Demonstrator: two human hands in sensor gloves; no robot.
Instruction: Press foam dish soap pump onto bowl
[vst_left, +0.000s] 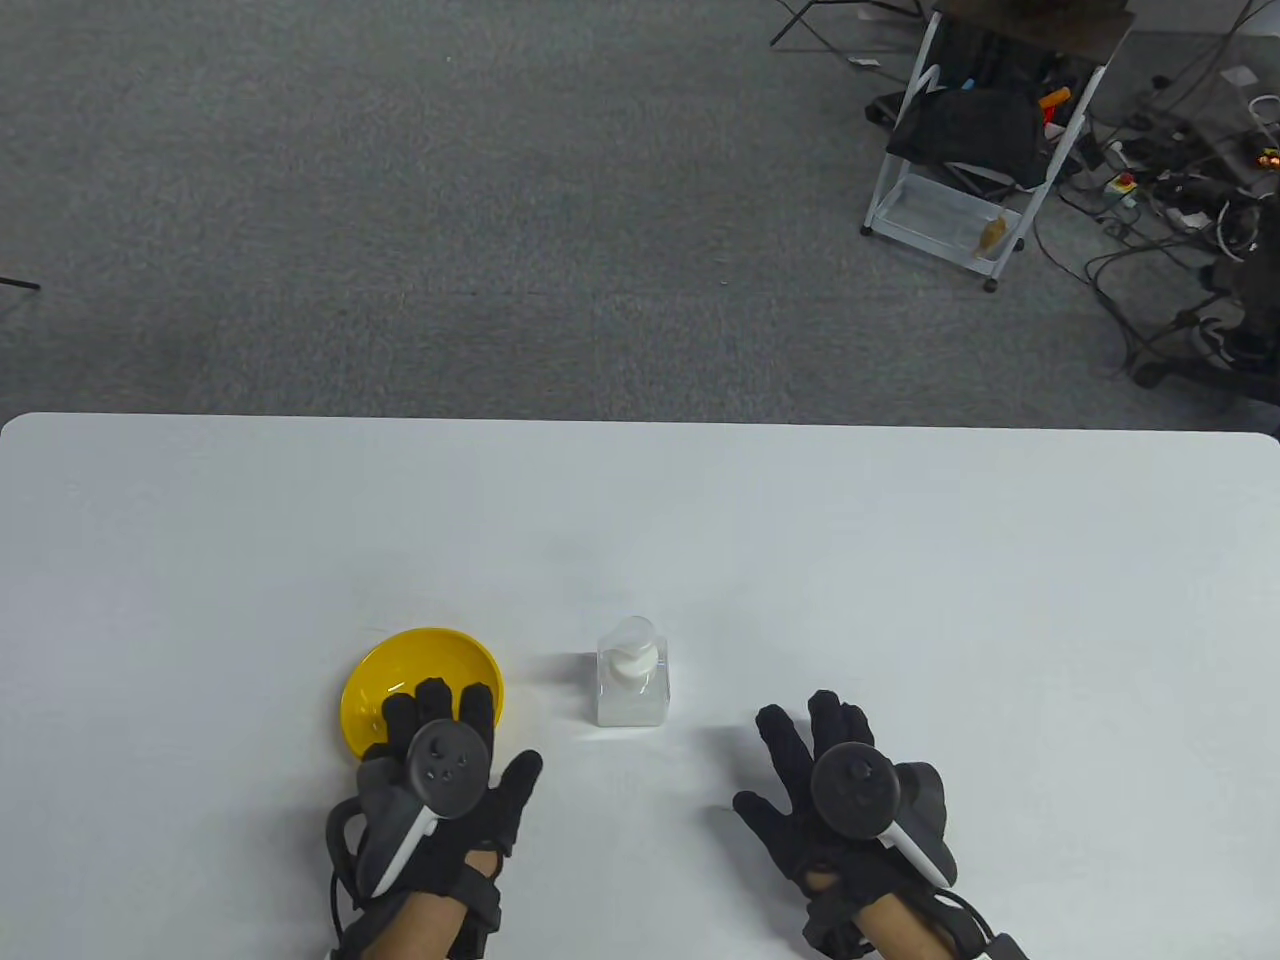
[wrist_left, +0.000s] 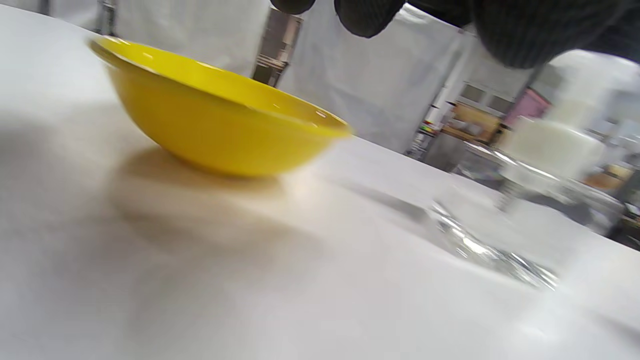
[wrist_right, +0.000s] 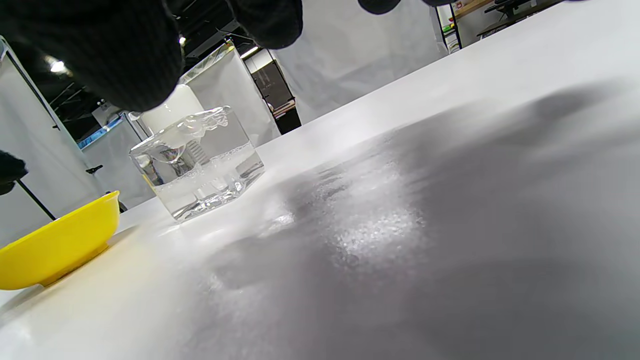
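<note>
A yellow bowl (vst_left: 425, 670) stands on the white table (vst_left: 900, 560), left of a clear square soap bottle (vst_left: 632, 690) with a white pump head (vst_left: 628, 662). My left hand (vst_left: 445, 745) hovers open over the bowl's near edge, fingers spread, holding nothing. My right hand (vst_left: 815, 750) is open and empty, right of the bottle and apart from it. The left wrist view shows the bowl (wrist_left: 215, 120) and the blurred bottle (wrist_left: 525, 210). The right wrist view shows the bottle (wrist_right: 197, 162) and the bowl (wrist_right: 55, 245) at the left.
Grey carpet lies beyond the table's far edge. A white rack (vst_left: 975, 150) with a black bag and a tangle of cables (vst_left: 1180, 180) stand on the floor at the back right.
</note>
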